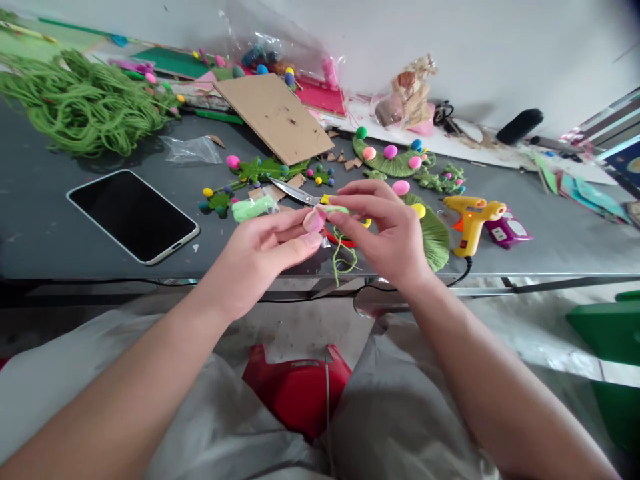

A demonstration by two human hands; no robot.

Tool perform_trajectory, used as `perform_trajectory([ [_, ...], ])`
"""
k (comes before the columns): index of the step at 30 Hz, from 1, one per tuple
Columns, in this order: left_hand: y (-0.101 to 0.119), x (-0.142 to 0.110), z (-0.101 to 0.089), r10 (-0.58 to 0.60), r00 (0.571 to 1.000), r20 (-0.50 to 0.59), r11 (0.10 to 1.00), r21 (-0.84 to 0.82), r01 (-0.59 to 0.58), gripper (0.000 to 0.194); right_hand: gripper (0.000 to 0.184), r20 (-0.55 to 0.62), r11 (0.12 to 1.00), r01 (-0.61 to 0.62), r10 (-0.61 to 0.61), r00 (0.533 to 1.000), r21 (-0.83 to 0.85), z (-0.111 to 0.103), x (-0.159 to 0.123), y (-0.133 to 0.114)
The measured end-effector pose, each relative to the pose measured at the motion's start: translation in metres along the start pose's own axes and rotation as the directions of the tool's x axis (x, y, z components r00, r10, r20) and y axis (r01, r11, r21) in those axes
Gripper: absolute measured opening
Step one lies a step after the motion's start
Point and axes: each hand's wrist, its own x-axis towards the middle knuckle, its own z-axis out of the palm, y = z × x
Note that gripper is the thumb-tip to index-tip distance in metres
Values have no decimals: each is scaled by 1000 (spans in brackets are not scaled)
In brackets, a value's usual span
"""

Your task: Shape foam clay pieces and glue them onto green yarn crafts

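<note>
My left hand [267, 250] is closed, with thumb and fingers pinching a small, soft-looking pink piece [314, 221]. Close against it, my right hand [393, 230] pinches a thin pale-green piece [338, 209] that meets the pink one between the fingertips. Whether the two are joined I cannot tell. Scissors [297, 193] with yellow and red on the handles lie behind and partly under my hands. Green yarn ends [343, 257] dangle below my fingers. A pale-green lump in clear wrap [253, 208] rests behind my left hand.
A yellow glue gun [471, 220] with its cord stands right, beside a purple packet [509, 229]. Left lie a phone [134, 215] and a heap of green yarn [95, 107]. Yarn-wrapped shapes [395, 160] with coloured balls and cardboard [273, 117] sit behind.
</note>
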Motion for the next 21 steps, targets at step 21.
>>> perform_trajectory([
  [21, -3, 3, -4, -14, 984, -177, 978, 203, 51, 25, 26, 118, 965, -238, 225, 967, 107, -17, 6, 0],
])
